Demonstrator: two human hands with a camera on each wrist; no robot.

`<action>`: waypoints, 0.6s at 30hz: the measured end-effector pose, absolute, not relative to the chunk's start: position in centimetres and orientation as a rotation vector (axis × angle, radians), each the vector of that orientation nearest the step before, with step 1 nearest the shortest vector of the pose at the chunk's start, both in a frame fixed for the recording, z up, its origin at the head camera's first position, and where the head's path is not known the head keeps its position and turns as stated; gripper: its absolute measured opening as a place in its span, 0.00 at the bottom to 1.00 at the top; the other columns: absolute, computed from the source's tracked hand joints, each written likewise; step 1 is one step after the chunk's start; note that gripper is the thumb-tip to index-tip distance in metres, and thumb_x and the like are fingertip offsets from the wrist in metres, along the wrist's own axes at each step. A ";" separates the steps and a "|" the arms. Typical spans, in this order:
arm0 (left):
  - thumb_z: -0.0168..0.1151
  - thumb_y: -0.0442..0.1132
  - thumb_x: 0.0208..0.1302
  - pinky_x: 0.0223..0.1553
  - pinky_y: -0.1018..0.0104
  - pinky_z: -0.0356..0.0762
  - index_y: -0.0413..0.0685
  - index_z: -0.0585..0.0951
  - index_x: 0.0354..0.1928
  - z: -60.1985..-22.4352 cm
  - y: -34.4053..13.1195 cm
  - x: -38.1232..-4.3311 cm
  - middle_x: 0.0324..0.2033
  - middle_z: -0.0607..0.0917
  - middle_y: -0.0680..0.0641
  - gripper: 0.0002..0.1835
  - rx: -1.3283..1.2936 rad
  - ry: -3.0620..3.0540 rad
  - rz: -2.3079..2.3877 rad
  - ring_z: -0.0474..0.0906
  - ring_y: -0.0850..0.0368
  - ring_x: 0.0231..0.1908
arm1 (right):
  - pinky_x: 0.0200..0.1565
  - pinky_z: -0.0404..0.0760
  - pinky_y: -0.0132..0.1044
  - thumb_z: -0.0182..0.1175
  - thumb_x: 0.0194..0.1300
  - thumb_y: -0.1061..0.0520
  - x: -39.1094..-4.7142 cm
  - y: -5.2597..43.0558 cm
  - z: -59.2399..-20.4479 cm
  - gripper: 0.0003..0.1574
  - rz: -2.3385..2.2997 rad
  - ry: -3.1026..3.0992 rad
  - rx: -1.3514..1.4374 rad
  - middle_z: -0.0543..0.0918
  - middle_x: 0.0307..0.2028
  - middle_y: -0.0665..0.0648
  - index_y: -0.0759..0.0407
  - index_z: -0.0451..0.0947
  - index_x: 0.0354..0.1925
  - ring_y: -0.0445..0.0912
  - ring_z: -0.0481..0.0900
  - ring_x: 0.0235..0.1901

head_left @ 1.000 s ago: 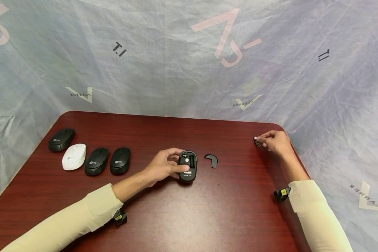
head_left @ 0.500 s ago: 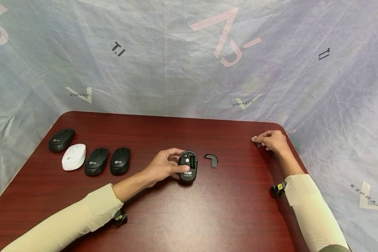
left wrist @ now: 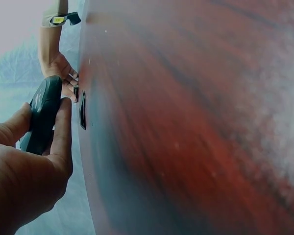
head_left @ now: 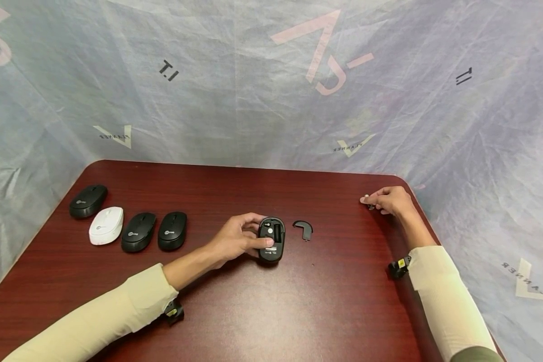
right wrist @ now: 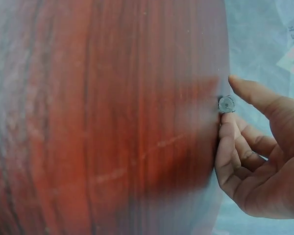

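Note:
My left hand (head_left: pixel 237 237) grips a black computer mouse (head_left: pixel 277 249), thumb across its underside. The mouse's underside faces up in the head view, and its battery slot is uncovered and vacant. In the left wrist view the mouse (left wrist: pixel 45 110) is seen edge-on between thumb and fingers. Right of it lies the black battery cover (head_left: pixel 306 231). My right hand (head_left: pixel 391 201) is at a small battery (head_left: pixel 371 206) near the table's far right corner. In the right wrist view the battery's round end (right wrist: pixel 226 104) sits between thumb and forefinger, with a gap below the thumb.
On the left of the table stand three black mice, one at the far left (head_left: pixel 88 201), one in the middle (head_left: pixel 138 232) and one nearer me (head_left: pixel 172 231), plus a white mouse (head_left: pixel 106 225). A grey printed cloth (head_left: pixel 235 90) surrounds the reddish-brown table (head_left: pixel 253 311).
My right thumb has moved left, across the battery's far end, and the right forearm has shifted slightly left. The left hand and its mouse stay nearly still.

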State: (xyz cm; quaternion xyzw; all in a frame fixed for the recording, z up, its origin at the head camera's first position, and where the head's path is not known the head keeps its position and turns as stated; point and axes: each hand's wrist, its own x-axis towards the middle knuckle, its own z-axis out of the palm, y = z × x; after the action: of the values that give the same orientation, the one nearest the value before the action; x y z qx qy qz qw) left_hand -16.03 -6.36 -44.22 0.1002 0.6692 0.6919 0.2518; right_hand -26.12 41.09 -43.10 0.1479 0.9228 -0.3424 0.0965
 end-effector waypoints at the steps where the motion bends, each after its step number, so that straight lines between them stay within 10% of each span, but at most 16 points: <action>1: 0.78 0.25 0.69 0.46 0.50 0.99 0.34 0.78 0.72 -44.2 -6.3 -16.0 0.51 0.87 0.37 0.31 0.274 1.819 1.882 0.94 0.54 0.43 | 0.38 0.90 0.31 0.81 0.68 0.35 -26.2 41.2 -43.1 0.35 -1.009 2.732 0.441 0.86 0.29 0.46 0.61 0.87 0.53 0.43 0.84 0.37; 18: 0.78 0.25 0.68 0.44 0.52 0.98 0.34 0.79 0.71 -44.1 -6.2 -16.0 0.51 0.87 0.37 0.30 0.276 1.833 1.881 0.94 0.55 0.43 | 0.36 0.88 0.31 0.77 0.74 0.47 -25.4 40.5 -43.1 0.26 -1.078 2.759 0.364 0.88 0.30 0.44 0.67 0.88 0.57 0.41 0.83 0.34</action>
State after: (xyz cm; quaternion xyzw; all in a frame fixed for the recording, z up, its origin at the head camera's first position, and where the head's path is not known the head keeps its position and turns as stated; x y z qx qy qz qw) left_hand -16.00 -6.15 -44.13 0.1013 0.6724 0.6900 0.2480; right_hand -25.39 40.49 -43.13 0.1215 0.9216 -0.3601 0.0787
